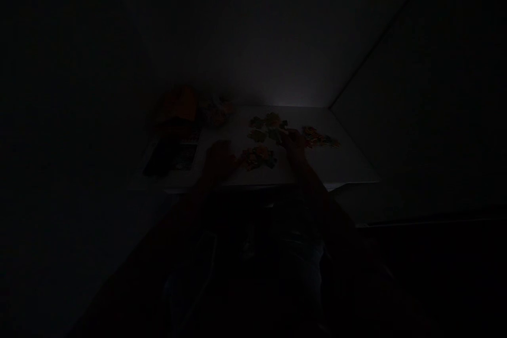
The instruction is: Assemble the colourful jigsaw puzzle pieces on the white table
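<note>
The scene is very dark. Several groups of jigsaw puzzle pieces lie on a white board [233,161]. One multicoloured cluster [257,158] sits just right of my left hand [217,161], which is a dark shape resting near the board's front edge. My right hand [293,142] is at the middle of the board, its fingertips at or on a greenish cluster of pieces [269,129]. A reddish cluster of pieces [319,137] lies to its right. The darkness hides whether either hand holds a piece.
An orange object [178,105] and a crumpled, patterned item [216,113] stand at the far left of the board. A dark object [162,156] lies on a printed sheet [184,157] at the left. A pale wall [396,90] rises to the right.
</note>
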`<state>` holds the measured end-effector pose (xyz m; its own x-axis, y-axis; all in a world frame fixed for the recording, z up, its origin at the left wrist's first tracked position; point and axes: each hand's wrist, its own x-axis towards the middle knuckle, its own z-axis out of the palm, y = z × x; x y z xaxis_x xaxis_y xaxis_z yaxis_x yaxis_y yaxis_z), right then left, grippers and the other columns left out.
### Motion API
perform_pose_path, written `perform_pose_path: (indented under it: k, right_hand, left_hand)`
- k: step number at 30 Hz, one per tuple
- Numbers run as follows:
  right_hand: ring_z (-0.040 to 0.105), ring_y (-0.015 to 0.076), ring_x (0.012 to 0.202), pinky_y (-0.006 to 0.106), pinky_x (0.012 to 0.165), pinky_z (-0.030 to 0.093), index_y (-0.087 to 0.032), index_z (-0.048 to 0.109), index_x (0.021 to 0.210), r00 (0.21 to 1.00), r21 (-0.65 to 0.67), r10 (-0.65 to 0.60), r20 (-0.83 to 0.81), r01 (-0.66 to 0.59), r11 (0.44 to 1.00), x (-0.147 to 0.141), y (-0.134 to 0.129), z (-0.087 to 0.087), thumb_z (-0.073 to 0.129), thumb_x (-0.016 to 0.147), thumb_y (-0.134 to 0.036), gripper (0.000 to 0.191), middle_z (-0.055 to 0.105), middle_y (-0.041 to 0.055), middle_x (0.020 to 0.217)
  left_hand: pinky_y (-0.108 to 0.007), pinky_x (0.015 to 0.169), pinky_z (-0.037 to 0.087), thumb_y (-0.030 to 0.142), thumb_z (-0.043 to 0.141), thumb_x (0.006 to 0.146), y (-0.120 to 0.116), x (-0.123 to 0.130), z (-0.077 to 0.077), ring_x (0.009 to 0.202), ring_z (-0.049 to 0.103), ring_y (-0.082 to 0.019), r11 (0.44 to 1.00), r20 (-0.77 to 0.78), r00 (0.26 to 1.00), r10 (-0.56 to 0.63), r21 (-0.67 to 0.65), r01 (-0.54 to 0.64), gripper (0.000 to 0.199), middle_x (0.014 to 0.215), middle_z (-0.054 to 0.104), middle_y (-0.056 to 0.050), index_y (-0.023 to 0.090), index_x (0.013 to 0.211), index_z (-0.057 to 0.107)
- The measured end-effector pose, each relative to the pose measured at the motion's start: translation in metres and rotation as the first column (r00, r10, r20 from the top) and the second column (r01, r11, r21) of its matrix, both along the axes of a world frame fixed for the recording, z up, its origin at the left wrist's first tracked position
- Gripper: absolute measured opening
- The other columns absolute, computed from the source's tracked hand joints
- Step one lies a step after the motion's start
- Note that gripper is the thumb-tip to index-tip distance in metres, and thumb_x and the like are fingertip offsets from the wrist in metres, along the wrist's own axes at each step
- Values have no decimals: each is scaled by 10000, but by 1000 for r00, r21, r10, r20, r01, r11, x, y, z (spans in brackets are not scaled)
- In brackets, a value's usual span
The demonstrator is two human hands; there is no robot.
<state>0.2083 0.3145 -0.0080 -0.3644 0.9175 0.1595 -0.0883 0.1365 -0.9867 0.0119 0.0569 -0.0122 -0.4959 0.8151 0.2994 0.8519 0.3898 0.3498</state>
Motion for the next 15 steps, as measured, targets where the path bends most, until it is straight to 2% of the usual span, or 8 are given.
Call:
perform_pose_path:
  k: [3,6,9,11,13,15]
  right_hand:
    - [771,293,1109,456,979,708,-325,634,989,999,34,20,28,-20,999,-12,-24,-1,971,889,-596,444,813,21,1059]
    - [812,310,1134,448,983,710,-320,654,986,994,74,57,97,-64,995,-32,-50,3,966,879,-641,461,834,51,1090]
    - [846,332,1191,467,1035,728,-318,708,1042,968,132,110,227,-143,981,-52,-72,9,922,935,-631,394,887,87,1183]
    - [865,343,1201,496,1071,737,-317,740,1077,945,154,135,298,-187,970,-61,-81,13,895,976,-613,349,908,101,1224]
    - [873,353,1230,515,1086,739,-318,767,1104,934,171,141,328,-206,964,-65,-84,16,866,1015,-625,336,917,108,1251]
    - [868,361,1270,515,1098,732,-315,781,1104,937,193,129,325,-200,961,-63,-82,19,845,1042,-664,360,920,113,1257]
  left_hand:
    - [-648,1474,504,392,781,1142,-1,-2,5,1706,658,-453,998,32,999,-31,48,29,634,1784,743,-227,204,1745,724]
    - [-581,1406,578,372,826,1117,-2,-6,13,1603,739,-409,998,125,990,-60,40,55,656,1701,808,-172,231,1753,744]
    - [-558,1348,612,399,872,1108,-5,-9,18,1526,787,-401,999,212,977,-10,37,2,724,1624,852,-161,223,1795,724]
    - [-591,1381,577,445,919,1089,-7,-7,18,1573,754,-426,999,206,979,15,44,-24,794,1669,829,-172,232,1822,701]
    - [-625,1426,520,507,978,1052,-8,-4,17,1650,684,-451,1000,156,988,-2,23,-2,855,1759,769,-185,252,1819,698]
    - [-637,1448,476,555,1011,1034,-8,-1,15,1698,622,-463,999,96,995,-36,-28,39,834,1802,726,-186,278,1768,731]
